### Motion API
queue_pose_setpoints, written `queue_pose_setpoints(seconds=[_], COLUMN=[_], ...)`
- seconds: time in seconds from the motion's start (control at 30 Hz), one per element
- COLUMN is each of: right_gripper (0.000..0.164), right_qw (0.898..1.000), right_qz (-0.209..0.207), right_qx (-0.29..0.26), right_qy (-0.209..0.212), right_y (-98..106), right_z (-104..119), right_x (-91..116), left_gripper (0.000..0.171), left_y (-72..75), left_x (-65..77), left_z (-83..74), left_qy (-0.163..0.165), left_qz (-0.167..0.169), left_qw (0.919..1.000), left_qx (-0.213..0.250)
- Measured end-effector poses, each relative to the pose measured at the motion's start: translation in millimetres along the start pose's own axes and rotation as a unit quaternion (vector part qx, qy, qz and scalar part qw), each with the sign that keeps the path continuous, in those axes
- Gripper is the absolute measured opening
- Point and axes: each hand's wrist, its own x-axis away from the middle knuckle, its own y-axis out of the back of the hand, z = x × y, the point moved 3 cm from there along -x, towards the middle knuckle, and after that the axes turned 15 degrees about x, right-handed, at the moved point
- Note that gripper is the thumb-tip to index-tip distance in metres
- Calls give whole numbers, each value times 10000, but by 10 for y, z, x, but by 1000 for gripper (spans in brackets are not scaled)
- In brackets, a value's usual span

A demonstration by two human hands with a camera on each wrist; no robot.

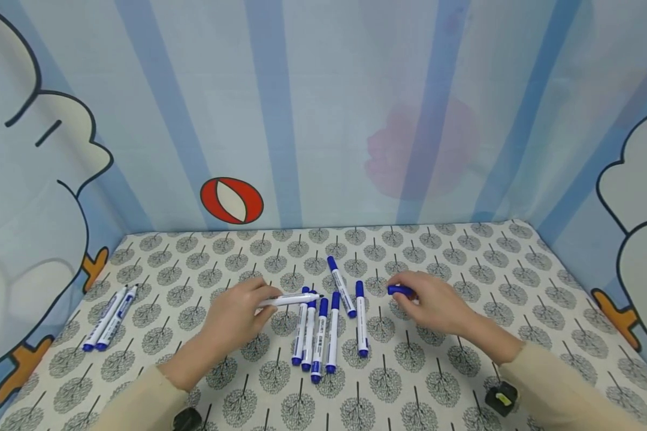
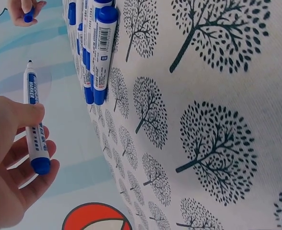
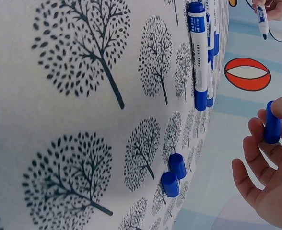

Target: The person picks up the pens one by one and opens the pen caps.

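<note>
My left hand point(image 1: 237, 311) grips a white marker point(image 1: 293, 299), held level above the cloth. Its black tip is bare and points right; in the left wrist view the thumb presses the barrel point(image 2: 34, 110) against the fingers. Apart from it on the right, my right hand point(image 1: 437, 305) pinches a blue cap point(image 1: 401, 290) between thumb and fingers. In the right wrist view two more blue caps point(image 3: 173, 175) stand on the cloth below that hand; the head view hides them. Between the hands lie several capped markers point(image 1: 332, 335), roughly side by side.
Two uncapped markers point(image 1: 112, 317) lie together at the far left of the table. A tree-print cloth point(image 1: 383, 413) covers the tabletop. Behind it hangs a striped cartoon curtain point(image 1: 334, 120), which also closes in both sides.
</note>
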Motion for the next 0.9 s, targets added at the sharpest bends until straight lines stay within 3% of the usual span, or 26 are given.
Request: queue_pose_setpoints(seconds=[0.33,0.9], right_gripper=[24,26], right_qw=[9996,9996], right_qz=[253,77], right_qx=[-105,138], right_qy=[-107,-241], right_y=[49,95], right_z=[-50,-110], right_x=[24,6], left_gripper=[24,23], left_y=[79,324], left_x=[57,125], left_z=[93,327], left_qy=[407,1139], left_qz=[181,316], left_qw=[9990,9929], left_qx=[-25,162])
